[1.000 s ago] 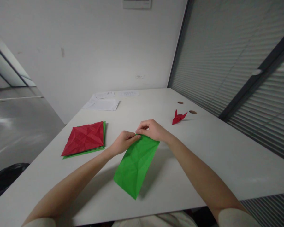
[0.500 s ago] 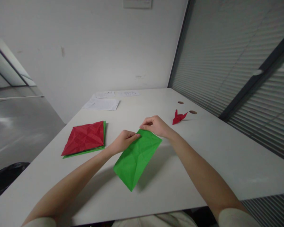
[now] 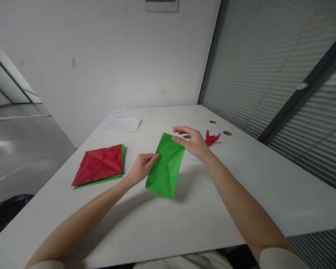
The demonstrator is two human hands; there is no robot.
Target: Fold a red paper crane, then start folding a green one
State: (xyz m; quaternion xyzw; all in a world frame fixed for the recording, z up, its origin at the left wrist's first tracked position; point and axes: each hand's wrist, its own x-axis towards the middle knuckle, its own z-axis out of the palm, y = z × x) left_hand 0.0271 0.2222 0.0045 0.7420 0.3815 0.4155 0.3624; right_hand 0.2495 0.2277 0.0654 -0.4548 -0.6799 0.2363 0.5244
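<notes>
A creased green sheet of paper point(image 3: 166, 168), folded into a rectangle, is held up above the white table. My left hand point(image 3: 142, 167) pinches its left edge between thumb and fingers. At the upper right corner is my right hand point(image 3: 190, 141), its fingers apart and the thumb at or just in front of the paper's edge. Behind that hand a folded red paper bird point(image 3: 212, 139) stands on the table, partly covered by the hand. To the left lies a stack of creased paper, a red sheet point(image 3: 100, 163) on top of green ones point(image 3: 99, 182).
Printed white papers point(image 3: 121, 124) lie at the table's far left. Two round holes, one of them the nearer hole point(image 3: 227, 133), are cut in the table point(image 3: 212, 220) near the blinds point(image 3: 257, 67). A black plastic bag point(image 3: 8, 211) sits beyond the left edge.
My right hand has loosened its fingers and moved up and right. The green paper has turned more upright and its lower end has risen. My left hand has shifted slightly left along its edge.
</notes>
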